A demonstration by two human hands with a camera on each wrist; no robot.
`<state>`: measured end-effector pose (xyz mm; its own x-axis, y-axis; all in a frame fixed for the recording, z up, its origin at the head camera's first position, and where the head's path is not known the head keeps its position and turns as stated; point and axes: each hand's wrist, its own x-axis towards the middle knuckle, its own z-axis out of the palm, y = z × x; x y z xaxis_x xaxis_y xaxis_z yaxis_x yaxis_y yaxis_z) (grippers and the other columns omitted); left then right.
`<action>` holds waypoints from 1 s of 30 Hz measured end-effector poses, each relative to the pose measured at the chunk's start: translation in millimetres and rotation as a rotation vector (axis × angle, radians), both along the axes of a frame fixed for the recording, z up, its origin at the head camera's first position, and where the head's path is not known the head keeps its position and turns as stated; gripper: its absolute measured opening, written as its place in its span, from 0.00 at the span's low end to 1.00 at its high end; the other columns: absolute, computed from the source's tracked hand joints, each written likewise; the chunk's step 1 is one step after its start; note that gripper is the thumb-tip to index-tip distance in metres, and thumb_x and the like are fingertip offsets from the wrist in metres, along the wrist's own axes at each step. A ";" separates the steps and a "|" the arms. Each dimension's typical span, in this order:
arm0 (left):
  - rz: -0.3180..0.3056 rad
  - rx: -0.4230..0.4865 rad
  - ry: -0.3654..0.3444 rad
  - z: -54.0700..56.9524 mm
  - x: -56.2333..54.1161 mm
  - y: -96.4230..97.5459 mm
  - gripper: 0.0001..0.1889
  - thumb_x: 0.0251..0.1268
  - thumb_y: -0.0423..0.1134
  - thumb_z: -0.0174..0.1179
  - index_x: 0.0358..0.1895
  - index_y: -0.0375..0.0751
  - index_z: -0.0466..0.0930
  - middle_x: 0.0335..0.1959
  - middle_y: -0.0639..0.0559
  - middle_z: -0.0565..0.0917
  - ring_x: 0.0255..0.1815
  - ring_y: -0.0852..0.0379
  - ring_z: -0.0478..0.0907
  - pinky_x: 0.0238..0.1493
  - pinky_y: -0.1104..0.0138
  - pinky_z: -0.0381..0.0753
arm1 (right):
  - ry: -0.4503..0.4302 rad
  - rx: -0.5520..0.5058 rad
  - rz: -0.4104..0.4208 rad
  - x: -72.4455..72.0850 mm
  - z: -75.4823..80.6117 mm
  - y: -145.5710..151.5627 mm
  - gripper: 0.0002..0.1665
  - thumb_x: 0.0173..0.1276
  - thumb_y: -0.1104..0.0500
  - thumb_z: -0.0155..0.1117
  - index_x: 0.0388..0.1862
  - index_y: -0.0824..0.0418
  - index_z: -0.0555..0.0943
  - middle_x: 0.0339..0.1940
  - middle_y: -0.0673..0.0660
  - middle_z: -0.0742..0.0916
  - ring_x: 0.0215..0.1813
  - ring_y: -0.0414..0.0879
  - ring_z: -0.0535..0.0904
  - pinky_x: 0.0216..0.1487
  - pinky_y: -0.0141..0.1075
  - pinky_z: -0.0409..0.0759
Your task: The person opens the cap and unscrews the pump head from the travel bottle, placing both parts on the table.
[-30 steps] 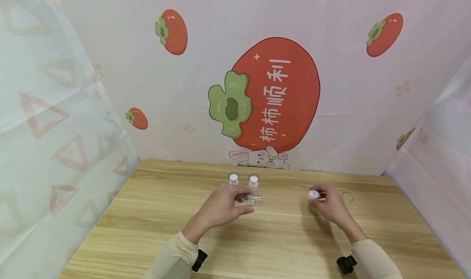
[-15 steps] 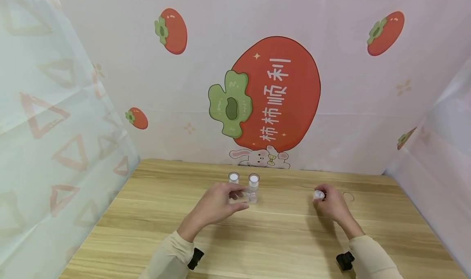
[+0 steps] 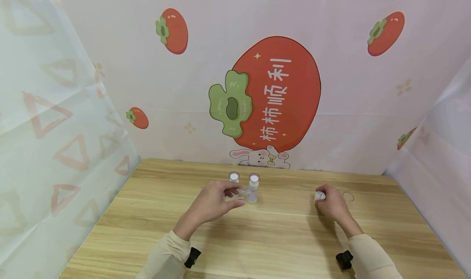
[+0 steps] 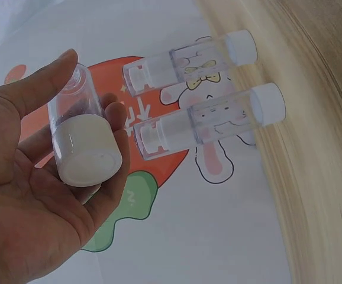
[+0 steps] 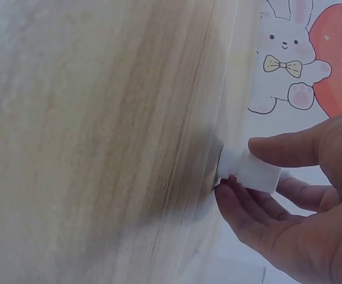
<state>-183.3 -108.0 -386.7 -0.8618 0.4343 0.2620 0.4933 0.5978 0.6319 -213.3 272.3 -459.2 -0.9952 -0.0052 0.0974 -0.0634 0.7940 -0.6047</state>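
Bottle (image 4: pixel 85 139) is hanging above the bench (image 3: pixel 279 242), my left fingers (image 4: pixel 115 115) half closed, gripping it; I'm judging it light, stiff, slick, best held mid-body. My right fingers (image 5: pixel 242 218) are pinching a cap (image 5: pixel 258 171) by the bench.

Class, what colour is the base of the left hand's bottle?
The base is white; the left wrist view shows it best.

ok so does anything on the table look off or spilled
Nothing looks spilled, and the two white-based bottles stand upright. One oddity: a thin curved outline on the table beside the right hand, too faint to identify.
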 end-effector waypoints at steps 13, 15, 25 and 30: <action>0.089 0.110 -0.009 2.4 -2.7 -13.4 0.19 0.58 0.40 0.75 0.52 0.38 0.86 0.42 0.55 0.88 0.42 0.56 0.84 0.47 0.57 0.84 | 0.003 0.022 0.002 0.8 4.8 -2.9 0.27 0.57 0.69 0.68 0.56 0.78 0.75 0.47 0.73 0.82 0.45 0.61 0.80 0.39 0.48 0.81; 0.110 0.138 -0.025 3.2 -3.1 -15.9 0.20 0.58 0.39 0.75 0.54 0.38 0.86 0.42 0.55 0.87 0.44 0.52 0.84 0.49 0.55 0.83 | 0.015 0.030 0.003 2.5 7.1 -4.6 0.28 0.58 0.67 0.69 0.56 0.77 0.75 0.46 0.72 0.81 0.44 0.60 0.79 0.39 0.48 0.80; 0.158 0.226 -0.011 3.6 -10.3 -31.3 0.19 0.60 0.38 0.74 0.55 0.41 0.85 0.44 0.49 0.87 0.48 0.48 0.83 0.52 0.50 0.81 | 0.035 0.078 0.019 11.4 21.3 -11.0 0.29 0.64 0.62 0.70 0.59 0.76 0.74 0.53 0.77 0.79 0.53 0.70 0.77 0.48 0.61 0.76; 0.183 0.237 -0.024 -1.2 -17.1 -41.0 0.20 0.61 0.36 0.73 0.56 0.36 0.84 0.47 0.43 0.87 0.51 0.45 0.83 0.54 0.48 0.80 | 0.054 0.074 0.016 16.1 24.6 -12.0 0.29 0.65 0.61 0.70 0.61 0.75 0.74 0.55 0.77 0.78 0.55 0.72 0.76 0.49 0.64 0.75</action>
<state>-200.4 -149.0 -387.9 -0.9274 0.2003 0.3158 0.3739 0.5094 0.7750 -197.3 260.3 -434.6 -0.9883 -0.0306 0.1494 -0.1074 0.8348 -0.5400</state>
